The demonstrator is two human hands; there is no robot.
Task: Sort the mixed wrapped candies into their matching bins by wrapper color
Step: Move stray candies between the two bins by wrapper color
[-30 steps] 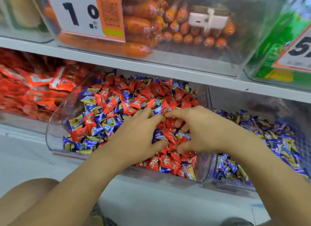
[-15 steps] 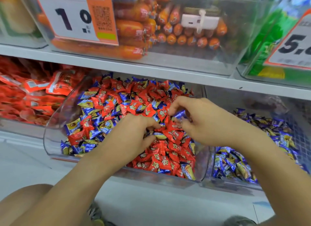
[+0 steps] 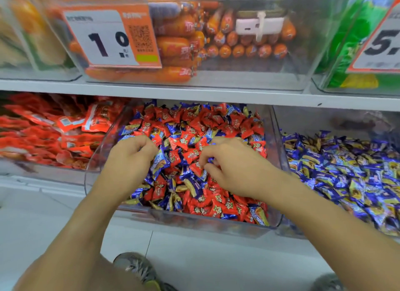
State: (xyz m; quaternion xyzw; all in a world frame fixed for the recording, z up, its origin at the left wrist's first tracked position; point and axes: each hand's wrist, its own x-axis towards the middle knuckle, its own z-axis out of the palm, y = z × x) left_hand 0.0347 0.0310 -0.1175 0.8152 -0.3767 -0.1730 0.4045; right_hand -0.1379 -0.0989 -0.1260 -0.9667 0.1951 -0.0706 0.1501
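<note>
While both hands (image 3: 184,160) curl, mixed candies (image 3: 194,126) fill the bin (image 3: 279,160).

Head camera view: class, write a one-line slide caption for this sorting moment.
Left hand and right hand pick through the mixed bin of red and blue candies, beside the blue-candy bin.

A white shelf board (image 3: 216,95) ran across the view, carrying clear plastic tubs (image 3: 303,52) of orange sausage sticks (image 3: 179,41) and green packets (image 3: 350,41). 2 price cards were fixed there, 1 reading "1.0" (image 3: 108,39). Red packets (image 3: 43,134) lay below at left. The floor (image 3: 194,247) was pale tile, evenly lit.
</note>
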